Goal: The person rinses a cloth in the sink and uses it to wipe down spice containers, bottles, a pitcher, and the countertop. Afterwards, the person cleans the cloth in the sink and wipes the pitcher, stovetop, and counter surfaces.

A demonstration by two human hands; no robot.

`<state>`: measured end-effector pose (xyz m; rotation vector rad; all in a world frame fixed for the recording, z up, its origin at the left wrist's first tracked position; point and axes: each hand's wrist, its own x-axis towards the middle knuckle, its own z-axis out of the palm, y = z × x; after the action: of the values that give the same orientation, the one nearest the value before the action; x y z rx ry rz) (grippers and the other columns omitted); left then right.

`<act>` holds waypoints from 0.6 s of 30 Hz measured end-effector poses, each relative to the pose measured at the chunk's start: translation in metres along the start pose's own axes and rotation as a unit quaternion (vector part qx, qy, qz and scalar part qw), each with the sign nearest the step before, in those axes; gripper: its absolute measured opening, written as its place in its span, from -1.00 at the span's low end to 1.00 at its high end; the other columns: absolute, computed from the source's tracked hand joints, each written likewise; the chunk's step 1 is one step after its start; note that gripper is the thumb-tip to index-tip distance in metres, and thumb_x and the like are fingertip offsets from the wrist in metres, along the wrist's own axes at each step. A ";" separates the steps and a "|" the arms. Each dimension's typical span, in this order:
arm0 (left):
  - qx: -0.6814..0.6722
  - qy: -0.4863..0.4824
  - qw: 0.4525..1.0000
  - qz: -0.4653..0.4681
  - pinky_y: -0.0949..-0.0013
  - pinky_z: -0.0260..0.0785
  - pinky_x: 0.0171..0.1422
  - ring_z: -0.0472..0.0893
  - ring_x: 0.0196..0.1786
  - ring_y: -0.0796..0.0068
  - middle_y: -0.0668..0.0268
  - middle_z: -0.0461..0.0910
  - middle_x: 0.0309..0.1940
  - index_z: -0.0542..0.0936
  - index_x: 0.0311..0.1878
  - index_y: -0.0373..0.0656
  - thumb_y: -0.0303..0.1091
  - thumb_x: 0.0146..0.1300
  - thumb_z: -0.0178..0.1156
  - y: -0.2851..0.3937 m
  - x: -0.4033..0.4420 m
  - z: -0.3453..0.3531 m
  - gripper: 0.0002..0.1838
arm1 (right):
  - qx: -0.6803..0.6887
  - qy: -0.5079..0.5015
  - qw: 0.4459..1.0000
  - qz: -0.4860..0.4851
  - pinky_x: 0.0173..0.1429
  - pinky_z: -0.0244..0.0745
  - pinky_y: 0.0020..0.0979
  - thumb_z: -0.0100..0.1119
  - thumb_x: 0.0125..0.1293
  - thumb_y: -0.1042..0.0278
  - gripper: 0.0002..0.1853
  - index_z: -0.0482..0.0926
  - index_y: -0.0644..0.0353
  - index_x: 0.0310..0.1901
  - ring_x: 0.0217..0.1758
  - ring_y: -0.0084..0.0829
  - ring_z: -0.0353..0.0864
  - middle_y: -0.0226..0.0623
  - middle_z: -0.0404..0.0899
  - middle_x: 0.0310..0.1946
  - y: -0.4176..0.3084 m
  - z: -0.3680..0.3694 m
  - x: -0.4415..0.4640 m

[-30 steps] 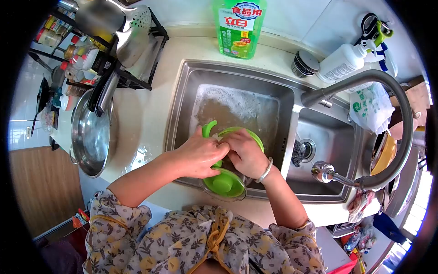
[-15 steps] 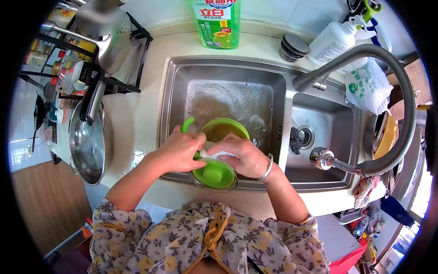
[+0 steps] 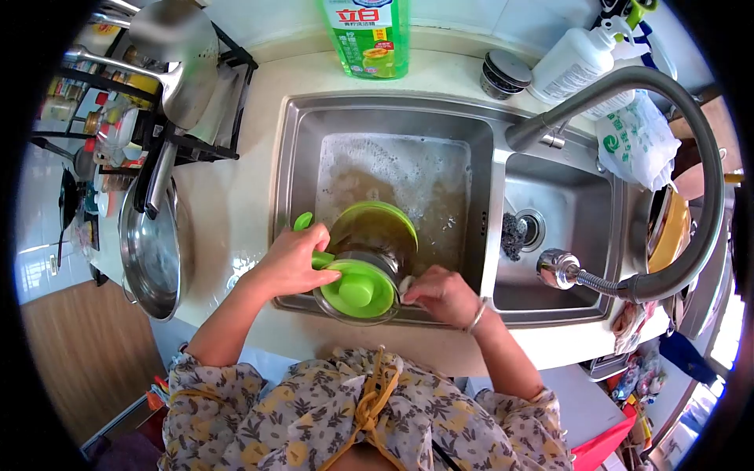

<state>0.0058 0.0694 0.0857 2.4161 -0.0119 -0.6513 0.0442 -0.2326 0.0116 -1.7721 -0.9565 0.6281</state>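
A clear jug (image 3: 381, 239) with a green handle, a green rim and a round green part (image 3: 357, 292) with a raised centre is held tilted over the front of the large sink. My left hand (image 3: 297, 255) is closed round its handle. At the near right side of the jug, my right hand (image 3: 444, 296) pinches a small white cloth or sponge (image 3: 406, 285), mostly hidden by the fingers, against the edge. Cloudy, foamy water (image 3: 393, 157) lies in the large basin (image 3: 302, 149) beneath.
A small basin (image 3: 577, 188) on the right holds a dark scourer (image 3: 513, 235) by the drain, under a curved faucet (image 3: 664, 78). Behind the sink stands a green detergent bottle (image 3: 365, 43). A metal pot (image 3: 149, 243) and a rack (image 3: 236, 102) are at left.
My right hand has moved from the middle of the jug to its near right side, with the white cloth. The jug has shifted slightly left with my left hand.
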 end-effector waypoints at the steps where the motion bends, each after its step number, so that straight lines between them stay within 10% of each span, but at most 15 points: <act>1: 0.005 -0.003 1.000 0.002 0.16 0.32 -0.28 0.52 -0.39 0.12 0.17 0.46 -0.46 0.34 -0.26 -0.20 -0.21 -0.09 0.44 -0.003 -0.002 0.000 -0.51 | -0.039 -0.012 0.999 0.024 -0.05 0.51 -0.30 0.28 -0.10 0.66 -0.76 0.69 0.07 -0.40 -0.25 -0.24 0.63 -0.32 0.68 -0.40 0.020 0.000 -0.001; 4: -0.023 0.029 0.999 0.005 0.16 0.34 -0.26 0.49 -0.40 0.10 0.15 0.45 -0.48 0.33 -0.25 -0.21 -0.23 -0.09 0.45 -0.007 -0.008 -0.006 -0.50 | -0.209 -0.112 0.940 0.244 0.12 0.48 -0.25 0.11 0.00 0.55 -0.71 0.71 0.04 -0.25 -0.06 -0.15 0.62 -0.15 0.67 -0.21 0.067 -0.015 0.021; 9: -0.127 0.032 0.990 -0.054 0.30 0.35 -0.21 0.45 -0.39 0.30 0.20 0.41 -0.45 0.31 -0.26 -0.20 -0.29 -0.06 0.45 -0.013 -0.011 -0.009 -0.52 | -0.525 -0.037 0.820 0.226 0.15 0.48 -0.25 0.04 0.16 0.50 -0.66 0.67 0.04 -0.05 0.03 -0.10 0.60 -0.02 0.58 0.02 0.132 0.023 0.054; 12: -0.148 0.059 0.986 -0.045 0.35 0.35 -0.20 0.44 -0.36 0.43 0.26 0.40 -0.45 0.31 -0.26 -0.20 -0.31 -0.04 0.44 -0.015 -0.009 -0.008 -0.54 | -0.172 0.013 0.942 0.287 0.09 0.49 -0.31 0.02 0.24 0.42 -0.70 0.65 0.11 -0.03 -0.05 -0.23 0.62 -0.07 0.62 -0.07 0.133 0.012 0.067; 18: -0.212 0.046 0.975 -0.044 0.44 0.35 -0.22 0.45 -0.33 0.59 0.32 0.44 -0.46 0.32 -0.25 -0.20 -0.31 0.04 0.39 -0.014 0.001 -0.011 -0.59 | 0.238 0.061 0.933 0.261 0.00 0.49 -0.38 0.02 0.30 0.31 -0.73 0.63 0.19 -0.06 -0.18 -0.40 0.61 -0.20 0.66 -0.21 0.030 -0.049 0.099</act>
<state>0.0097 0.0867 0.0849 2.0378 0.2507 -0.5184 0.1459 -0.1817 0.0038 -1.5900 -0.1988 0.9769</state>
